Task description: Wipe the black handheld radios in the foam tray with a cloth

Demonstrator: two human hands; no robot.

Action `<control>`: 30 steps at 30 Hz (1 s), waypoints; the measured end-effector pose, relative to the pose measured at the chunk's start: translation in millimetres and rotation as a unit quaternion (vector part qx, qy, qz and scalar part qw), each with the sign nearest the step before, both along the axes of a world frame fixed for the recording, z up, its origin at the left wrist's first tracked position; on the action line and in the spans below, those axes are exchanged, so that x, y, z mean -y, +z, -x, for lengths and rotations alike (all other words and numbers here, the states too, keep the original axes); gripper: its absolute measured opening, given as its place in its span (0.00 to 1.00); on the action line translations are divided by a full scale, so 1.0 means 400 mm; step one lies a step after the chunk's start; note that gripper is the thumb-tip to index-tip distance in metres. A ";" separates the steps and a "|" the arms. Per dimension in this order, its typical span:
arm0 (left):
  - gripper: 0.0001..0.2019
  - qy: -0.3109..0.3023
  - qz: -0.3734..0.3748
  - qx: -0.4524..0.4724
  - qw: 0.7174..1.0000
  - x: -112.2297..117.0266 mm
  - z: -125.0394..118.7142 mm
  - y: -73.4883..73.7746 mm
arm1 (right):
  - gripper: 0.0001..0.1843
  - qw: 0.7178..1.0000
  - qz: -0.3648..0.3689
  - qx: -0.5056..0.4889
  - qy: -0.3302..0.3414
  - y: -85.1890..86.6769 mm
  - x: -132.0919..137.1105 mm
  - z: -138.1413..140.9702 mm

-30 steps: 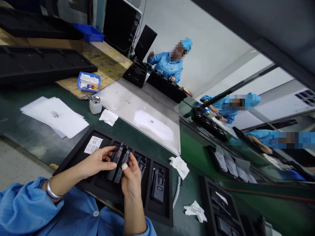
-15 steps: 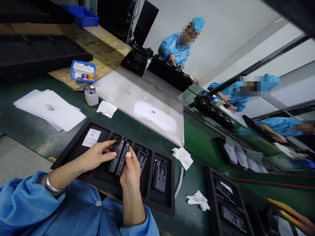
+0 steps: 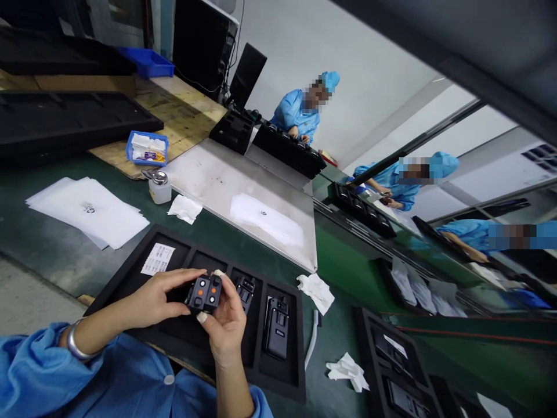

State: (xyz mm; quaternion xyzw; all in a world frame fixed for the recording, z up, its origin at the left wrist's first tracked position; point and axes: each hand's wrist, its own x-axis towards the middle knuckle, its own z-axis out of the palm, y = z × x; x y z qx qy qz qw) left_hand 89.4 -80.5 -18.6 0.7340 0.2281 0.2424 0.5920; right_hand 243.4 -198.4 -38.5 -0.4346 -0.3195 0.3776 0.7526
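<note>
Both hands meet over the black foam tray (image 3: 130, 273) at the near edge of the green worktop (image 3: 52, 238), and between them sits a pair of small black devices (image 3: 203, 292) held side by side. The pair is turned end-on to the camera, so what shows is their short end faces with orange and white dots; the long axis runs away from the viewer, roughly toward 12 o'clock and down into the tray, and is hidden behind the ends.

The left hand (image 3: 152, 299) comes in from 9 o'clock, its fingers (image 3: 191, 274) curled over the top and left side of the pair. The right hand (image 3: 224, 325) rises from 6 o'clock, thumb on the near lower edge and a bandaged fingertip at the top right corner. Both hands are pinching the devices, fingers pressed against them rather than spread. Neither hand is nearer: both touch, the left on the 9 o'clock face, the right from 5 o'clock.

The pair hovers just above an empty slot of the tray, not seated. At 3 o'clock from it, two more black devices lie in their slots: one (image 3: 245, 288) just beside the right hand, another (image 3: 277, 327) further right. A paper label (image 3: 157, 259) lies in the tray's compartment at 10 o'clock from the hands. Crumpled wipes (image 3: 316, 290) rest on the worktop beyond the tray, and co-workers in blue sit well apart at 1 o'clock.
</note>
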 end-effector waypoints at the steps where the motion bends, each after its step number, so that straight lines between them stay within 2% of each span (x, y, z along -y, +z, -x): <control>1: 0.33 0.003 -0.033 -0.013 0.999 0.005 0.006 -0.004 | 0.34 1.000 0.002 0.008 -0.001 -0.004 0.005 0.002; 3: 0.32 0.003 -0.075 -0.024 0.997 0.016 0.014 -0.009 | 0.33 1.000 0.010 0.015 0.001 -0.007 0.016 0.008; 6: 0.33 -0.005 -0.098 -0.018 0.995 0.028 0.020 -0.007 | 0.32 1.000 0.021 0.020 -0.002 -0.005 0.030 0.015; 15: 0.34 -0.018 -0.107 -0.018 0.994 0.031 0.019 -0.008 | 0.33 0.999 0.026 0.040 -0.014 -0.006 0.037 0.019; 23: 0.36 -0.027 -0.105 -0.030 0.994 0.032 0.011 -0.004 | 0.35 0.995 0.084 0.055 -0.008 -0.006 0.040 0.015; 27: 0.41 0.010 -0.084 -0.049 0.995 0.062 0.001 -0.023 | 0.40 0.985 0.134 0.112 0.017 -0.015 0.044 0.020; 30: 0.39 0.050 -0.042 -0.054 0.996 0.074 -0.009 -0.042 | 0.41 0.979 0.151 0.140 0.002 -0.026 0.038 0.023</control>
